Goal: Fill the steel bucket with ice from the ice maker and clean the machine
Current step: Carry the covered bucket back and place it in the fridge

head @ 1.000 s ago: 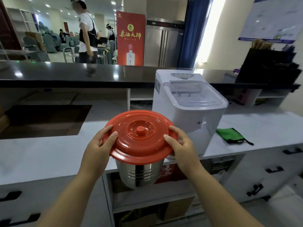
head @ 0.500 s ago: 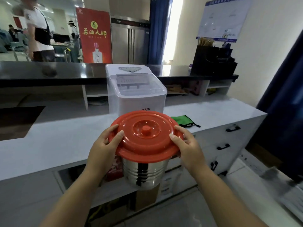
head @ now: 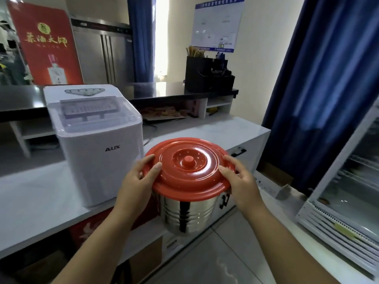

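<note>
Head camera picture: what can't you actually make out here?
- Inside of the steel bucket: hidden by the red lid, held by the left hand and right hand.
- Ice in the ice maker: its clear cover is too hazy to tell.
- Wall poster: text too small and blurred.
- Fridge: cut off by the right edge.

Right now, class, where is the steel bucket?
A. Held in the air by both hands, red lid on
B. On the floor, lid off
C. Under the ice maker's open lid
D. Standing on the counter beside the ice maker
A: the left hand and right hand grip the rim of the red lid on the steel bucket, whose base hangs in front of the counter edge, to the right of the closed ice maker.
</note>
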`<state>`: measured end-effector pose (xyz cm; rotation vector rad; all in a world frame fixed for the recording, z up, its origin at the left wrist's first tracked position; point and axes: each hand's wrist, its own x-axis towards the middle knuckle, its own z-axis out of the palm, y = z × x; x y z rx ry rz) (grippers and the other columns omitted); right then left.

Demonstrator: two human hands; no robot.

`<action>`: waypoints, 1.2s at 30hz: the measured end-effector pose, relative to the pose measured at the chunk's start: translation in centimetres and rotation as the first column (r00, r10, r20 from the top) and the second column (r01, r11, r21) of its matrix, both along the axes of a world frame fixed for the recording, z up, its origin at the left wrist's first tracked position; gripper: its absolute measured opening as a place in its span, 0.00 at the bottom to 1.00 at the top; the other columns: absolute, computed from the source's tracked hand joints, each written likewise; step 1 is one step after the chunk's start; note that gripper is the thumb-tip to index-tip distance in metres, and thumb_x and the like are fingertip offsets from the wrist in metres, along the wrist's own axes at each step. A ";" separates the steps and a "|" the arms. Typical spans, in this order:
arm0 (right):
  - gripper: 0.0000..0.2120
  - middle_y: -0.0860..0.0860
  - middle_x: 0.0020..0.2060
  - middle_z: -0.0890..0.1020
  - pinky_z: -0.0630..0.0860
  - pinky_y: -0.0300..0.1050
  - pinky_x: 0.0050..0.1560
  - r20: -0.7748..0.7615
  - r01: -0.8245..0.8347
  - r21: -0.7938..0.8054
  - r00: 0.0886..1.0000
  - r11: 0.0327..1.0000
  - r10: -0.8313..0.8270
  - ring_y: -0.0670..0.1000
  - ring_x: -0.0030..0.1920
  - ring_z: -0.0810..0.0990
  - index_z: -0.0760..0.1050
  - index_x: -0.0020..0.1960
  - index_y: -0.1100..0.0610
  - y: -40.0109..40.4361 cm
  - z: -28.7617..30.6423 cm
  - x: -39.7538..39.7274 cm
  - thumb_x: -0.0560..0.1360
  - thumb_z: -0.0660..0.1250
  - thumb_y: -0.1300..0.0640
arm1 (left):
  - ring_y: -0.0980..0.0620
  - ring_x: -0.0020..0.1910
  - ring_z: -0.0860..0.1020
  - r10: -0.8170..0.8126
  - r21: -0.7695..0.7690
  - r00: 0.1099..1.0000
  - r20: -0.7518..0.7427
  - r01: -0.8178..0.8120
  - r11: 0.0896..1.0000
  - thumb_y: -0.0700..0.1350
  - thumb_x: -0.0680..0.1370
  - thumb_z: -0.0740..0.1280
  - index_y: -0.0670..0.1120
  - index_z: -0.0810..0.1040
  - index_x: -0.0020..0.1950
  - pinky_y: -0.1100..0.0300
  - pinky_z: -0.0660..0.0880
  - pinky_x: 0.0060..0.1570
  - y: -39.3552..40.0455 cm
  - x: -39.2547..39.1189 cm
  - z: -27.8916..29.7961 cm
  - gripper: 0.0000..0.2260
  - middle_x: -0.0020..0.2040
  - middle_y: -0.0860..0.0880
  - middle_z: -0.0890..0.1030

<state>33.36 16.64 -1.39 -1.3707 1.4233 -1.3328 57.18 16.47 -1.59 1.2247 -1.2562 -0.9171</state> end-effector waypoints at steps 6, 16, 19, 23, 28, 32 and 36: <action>0.23 0.45 0.57 0.78 0.76 0.58 0.58 0.026 0.107 -0.001 0.994 0.994 -0.107 0.52 0.57 0.79 0.72 0.58 0.32 -3.0 -0.1 -4.0 0.63 0.66 0.34 | 0.47 0.49 0.82 -0.123 0.026 0.992 -0.013 0.123 0.992 0.59 0.74 0.67 0.61 0.73 0.63 0.46 0.79 0.52 -5.5 -4.2 -0.3 0.18 0.54 0.47 0.81; 0.21 0.44 0.57 0.79 0.76 0.58 0.59 0.045 0.275 -0.020 0.961 0.961 -0.274 0.50 0.57 0.78 0.74 0.55 0.32 -10.2 1.0 -9.6 0.62 0.66 0.35 | 0.52 0.46 0.83 -0.272 0.009 0.962 0.000 0.272 0.962 0.62 0.71 0.67 0.69 0.74 0.54 0.49 0.79 0.51 -16.2 -10.7 1.1 0.12 0.52 0.52 0.81; 0.18 0.43 0.55 0.80 0.76 0.59 0.58 0.065 0.318 -0.027 0.947 0.948 -0.316 0.50 0.56 0.79 0.75 0.53 0.33 -12.5 1.1 -11.1 0.63 0.67 0.38 | 0.50 0.49 0.82 -0.316 -0.007 0.948 -0.027 0.316 0.949 0.66 0.65 0.68 0.70 0.76 0.51 0.46 0.79 0.52 -19.5 -12.4 0.9 0.15 0.53 0.52 0.81; 0.20 0.43 0.54 0.80 0.76 0.58 0.58 0.074 0.364 -0.025 0.930 0.931 -0.361 0.49 0.56 0.79 0.75 0.55 0.34 -15.0 0.6 -13.4 0.63 0.67 0.38 | 0.49 0.50 0.82 -0.366 -0.011 0.931 -0.016 0.366 0.931 0.66 0.65 0.67 0.68 0.76 0.52 0.44 0.78 0.52 -23.0 -14.8 0.8 0.16 0.54 0.52 0.81; 0.20 0.44 0.54 0.81 0.76 0.57 0.59 0.093 0.411 0.002 0.908 0.912 -0.410 0.49 0.56 0.79 0.76 0.54 0.34 -17.7 0.0 -16.4 0.61 0.68 0.38 | 0.49 0.52 0.80 -0.367 0.026 0.927 0.074 0.366 0.930 0.62 0.73 0.66 0.67 0.73 0.59 0.47 0.77 0.52 -26.5 -18.3 0.3 0.14 0.57 0.53 0.79; 0.15 0.46 0.53 0.81 0.76 0.57 0.59 0.117 0.426 0.012 0.898 0.905 -0.424 0.49 0.55 0.80 0.77 0.54 0.36 -20.2 -0.5 -19.3 0.67 0.69 0.44 | 0.50 0.53 0.80 -0.395 0.028 0.919 0.022 0.394 0.919 0.68 0.65 0.67 0.70 0.75 0.54 0.45 0.77 0.55 -29.7 -21.3 -0.6 0.18 0.57 0.54 0.80; 0.18 0.44 0.53 0.81 0.76 0.57 0.59 0.119 0.422 0.022 0.899 0.907 -0.421 0.50 0.56 0.79 0.76 0.53 0.34 -22.9 -1.3 -22.6 0.62 0.69 0.40 | 0.50 0.55 0.80 -0.385 0.026 0.923 0.018 0.384 0.923 0.68 0.64 0.67 0.71 0.75 0.54 0.44 0.76 0.56 -32.7 -24.7 -1.6 0.18 0.58 0.55 0.79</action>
